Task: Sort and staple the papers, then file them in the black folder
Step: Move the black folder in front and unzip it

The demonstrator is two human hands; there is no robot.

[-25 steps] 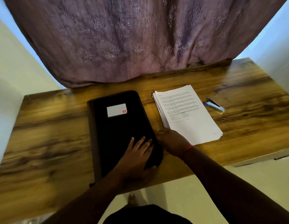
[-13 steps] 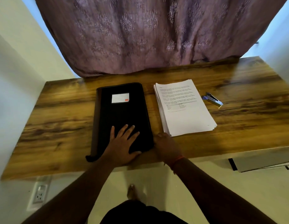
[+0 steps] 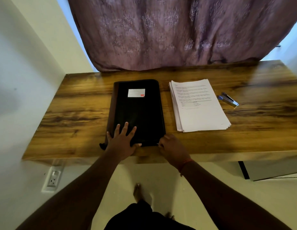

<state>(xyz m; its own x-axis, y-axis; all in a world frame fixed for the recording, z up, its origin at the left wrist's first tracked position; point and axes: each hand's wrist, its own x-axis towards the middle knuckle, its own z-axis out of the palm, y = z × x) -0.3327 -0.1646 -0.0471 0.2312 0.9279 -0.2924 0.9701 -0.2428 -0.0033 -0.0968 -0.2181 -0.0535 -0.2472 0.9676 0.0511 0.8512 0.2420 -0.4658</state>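
Observation:
A closed black folder [image 3: 137,110] with a white label lies flat on the wooden desk [image 3: 74,113]. My left hand [image 3: 122,141] presses flat on its near left part, fingers spread. At the folder's near right corner, my right hand [image 3: 171,146] has its fingers curled and pinches the edge, apparently at the zip. A stack of printed white papers [image 3: 199,107] lies just right of the folder. Farther right sits a blue and silver stapler [image 3: 228,99].
A purple patterned curtain [image 3: 177,34] hangs behind the desk. White walls close in on the left and right. A wall socket [image 3: 53,178] sits below the desk's left end. A pale drawer unit [image 3: 269,168] stands under the right end. My foot [image 3: 138,191] is on the floor.
The view has pulled back and turned left. My left hand slid toward the folder's near left corner. My right hand stayed at the near right corner.

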